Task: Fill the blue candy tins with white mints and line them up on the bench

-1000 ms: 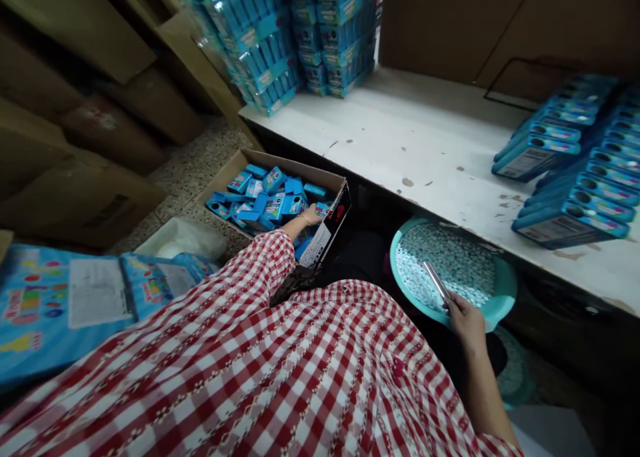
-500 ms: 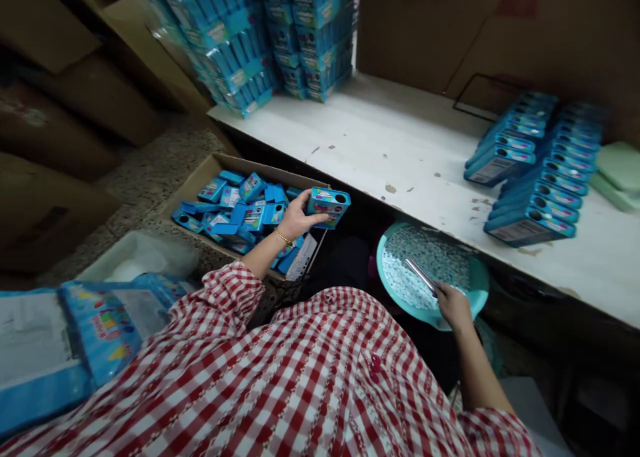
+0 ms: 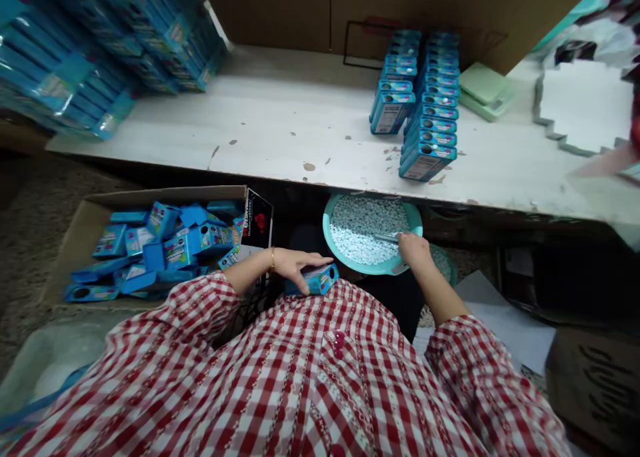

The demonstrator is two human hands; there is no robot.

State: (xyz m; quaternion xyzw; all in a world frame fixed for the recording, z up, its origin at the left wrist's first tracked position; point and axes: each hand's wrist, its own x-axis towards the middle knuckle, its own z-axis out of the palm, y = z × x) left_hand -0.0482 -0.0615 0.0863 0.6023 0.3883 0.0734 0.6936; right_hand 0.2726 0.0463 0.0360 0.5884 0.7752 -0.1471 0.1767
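**Blue box (image 3: 324, 278) in hand, metal tool (image 3: 387, 238) at the pellets (image 3: 353, 225)**

The blue box is near, at centre, the left hand (image 3: 294, 265) closed over it. Just right, the right hand (image 3: 415, 250) grips the metal tool within a turquoise basin (image 3: 370, 268). Left, a carton (image 3: 70, 250) holds loose boxes (image 3: 177, 250); far right, upright boxes (image 3: 431, 134) line a white table (image 3: 275, 137).

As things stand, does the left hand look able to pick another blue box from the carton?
Probably not straight away: the left hand holds a blue box. Otherwise the way looks free: the carton beside that arm is open on top.
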